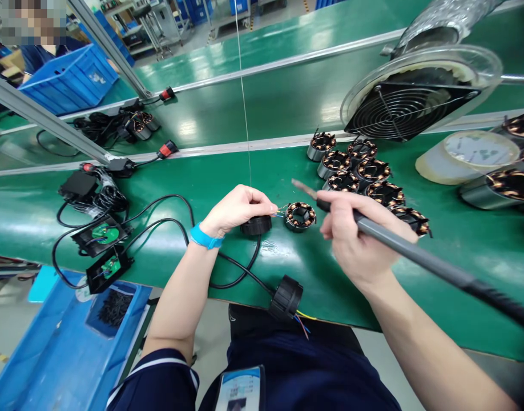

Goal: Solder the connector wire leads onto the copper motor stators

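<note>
1. The left hand [236, 208] reaches forward from a bent elbow, wrist raised, a blue wristband [205, 237] around it. Its fingers are closed in a pinch on thin coloured wires [281, 210], with a black round connector [256, 225] on the table [287, 103] just beneath the palm.
2. The right hand [357, 238] comes in from the right, forearm angled across the table edge. It is closed around the grey handle of a soldering iron [399, 242], gripped like a pen, the tip pointing up and left above the wires.
3. A small copper-wound stator [300, 216] sits on the green table between the two hands, just beside the pinched wires.
4. A cluster of similar stators [358, 171] stands behind it, near a black fan [405, 108].
5. A black cable runs from the connector to a second black plug [286, 297] at the table's near edge.
6. Two small green circuit boards [104, 248] in black housings lie to the left.
7. A badge at the person's chest shows print too small to read; no other writing is legible.
</note>
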`<action>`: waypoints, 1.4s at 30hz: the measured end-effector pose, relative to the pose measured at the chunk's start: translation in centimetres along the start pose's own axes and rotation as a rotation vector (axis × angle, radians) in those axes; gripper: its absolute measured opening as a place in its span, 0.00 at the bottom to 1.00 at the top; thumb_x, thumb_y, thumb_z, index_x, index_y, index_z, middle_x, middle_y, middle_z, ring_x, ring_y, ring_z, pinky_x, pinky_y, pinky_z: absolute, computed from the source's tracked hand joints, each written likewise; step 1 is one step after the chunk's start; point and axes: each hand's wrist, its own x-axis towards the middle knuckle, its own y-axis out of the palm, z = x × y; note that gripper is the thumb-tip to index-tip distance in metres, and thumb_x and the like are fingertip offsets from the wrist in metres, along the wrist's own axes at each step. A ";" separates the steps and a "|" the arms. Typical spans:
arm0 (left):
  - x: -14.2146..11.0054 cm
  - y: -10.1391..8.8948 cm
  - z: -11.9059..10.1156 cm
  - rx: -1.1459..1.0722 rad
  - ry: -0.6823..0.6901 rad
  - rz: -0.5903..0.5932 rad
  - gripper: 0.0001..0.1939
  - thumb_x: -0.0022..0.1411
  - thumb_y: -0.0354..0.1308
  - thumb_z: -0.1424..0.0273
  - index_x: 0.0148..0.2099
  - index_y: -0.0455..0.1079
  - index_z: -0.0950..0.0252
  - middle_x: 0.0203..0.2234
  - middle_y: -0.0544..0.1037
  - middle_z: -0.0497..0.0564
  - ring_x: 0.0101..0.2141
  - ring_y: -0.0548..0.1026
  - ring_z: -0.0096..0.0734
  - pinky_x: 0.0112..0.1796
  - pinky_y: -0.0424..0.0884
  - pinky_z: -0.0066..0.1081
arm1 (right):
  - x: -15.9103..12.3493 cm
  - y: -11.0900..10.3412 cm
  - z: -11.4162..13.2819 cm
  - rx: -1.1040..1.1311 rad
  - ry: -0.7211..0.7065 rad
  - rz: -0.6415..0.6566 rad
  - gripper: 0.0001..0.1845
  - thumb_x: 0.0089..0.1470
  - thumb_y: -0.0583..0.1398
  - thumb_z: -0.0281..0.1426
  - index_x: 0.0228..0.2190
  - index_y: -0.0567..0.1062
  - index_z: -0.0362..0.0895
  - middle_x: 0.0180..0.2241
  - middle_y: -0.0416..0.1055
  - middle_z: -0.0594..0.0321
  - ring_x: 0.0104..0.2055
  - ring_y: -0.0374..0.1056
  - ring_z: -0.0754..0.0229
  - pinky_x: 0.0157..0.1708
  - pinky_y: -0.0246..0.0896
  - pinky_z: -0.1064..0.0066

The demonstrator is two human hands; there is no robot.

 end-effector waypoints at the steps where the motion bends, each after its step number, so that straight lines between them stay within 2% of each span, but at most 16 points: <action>1: 0.0 0.0 0.0 0.002 0.001 -0.001 0.14 0.52 0.70 0.60 0.28 0.80 0.67 0.30 0.82 0.53 0.33 0.76 0.30 0.37 0.68 0.29 | -0.1 -0.2 0.0 -0.009 0.005 -0.008 0.13 0.69 0.57 0.35 0.39 0.82 0.49 0.24 0.75 0.66 0.24 0.73 0.60 0.27 0.69 0.67; 6: 0.0 0.1 0.0 0.024 -0.008 -0.013 0.14 0.53 0.70 0.59 0.29 0.80 0.67 0.28 0.81 0.53 0.32 0.75 0.30 0.36 0.67 0.29 | -0.5 -0.4 0.4 -0.056 -0.058 0.034 0.20 0.69 0.54 0.38 0.31 0.82 0.48 0.20 0.74 0.65 0.24 0.74 0.59 0.29 0.73 0.66; 11: -0.1 0.3 -0.2 0.030 -0.015 -0.019 0.14 0.53 0.69 0.59 0.29 0.80 0.67 0.27 0.80 0.52 0.31 0.74 0.30 0.35 0.67 0.30 | -0.4 -0.2 0.5 -0.107 -0.106 0.063 0.21 0.70 0.54 0.37 0.31 0.82 0.48 0.20 0.73 0.66 0.24 0.74 0.60 0.28 0.73 0.68; 20: 0.0 0.3 -0.2 0.040 0.006 -0.024 0.12 0.54 0.67 0.62 0.29 0.80 0.66 0.28 0.81 0.52 0.32 0.74 0.30 0.36 0.67 0.30 | -0.3 -0.1 0.4 -0.054 -0.104 0.095 0.19 0.69 0.54 0.33 0.32 0.82 0.47 0.22 0.75 0.66 0.25 0.75 0.61 0.28 0.72 0.70; 30: 0.1 0.2 0.2 0.047 0.014 -0.026 0.13 0.55 0.68 0.61 0.30 0.80 0.67 0.27 0.80 0.52 0.31 0.74 0.30 0.35 0.67 0.30 | -0.7 0.0 0.0 0.017 0.024 0.002 0.18 0.69 0.55 0.36 0.33 0.83 0.47 0.22 0.75 0.64 0.25 0.75 0.57 0.27 0.71 0.64; 37: 0.1 0.2 0.0 0.037 -0.003 -0.025 0.13 0.53 0.69 0.60 0.30 0.80 0.67 0.27 0.80 0.51 0.30 0.73 0.28 0.34 0.66 0.29 | -0.7 -0.1 -0.2 -0.019 0.025 -0.036 0.18 0.69 0.55 0.37 0.33 0.83 0.47 0.19 0.71 0.66 0.20 0.70 0.61 0.23 0.65 0.68; 42: 0.2 0.2 0.1 0.031 0.007 -0.020 0.13 0.53 0.69 0.60 0.30 0.80 0.67 0.27 0.81 0.51 0.31 0.73 0.28 0.34 0.66 0.29 | -0.7 0.0 -0.1 -0.021 0.005 -0.046 0.18 0.68 0.55 0.35 0.33 0.83 0.47 0.19 0.72 0.66 0.21 0.71 0.60 0.25 0.67 0.68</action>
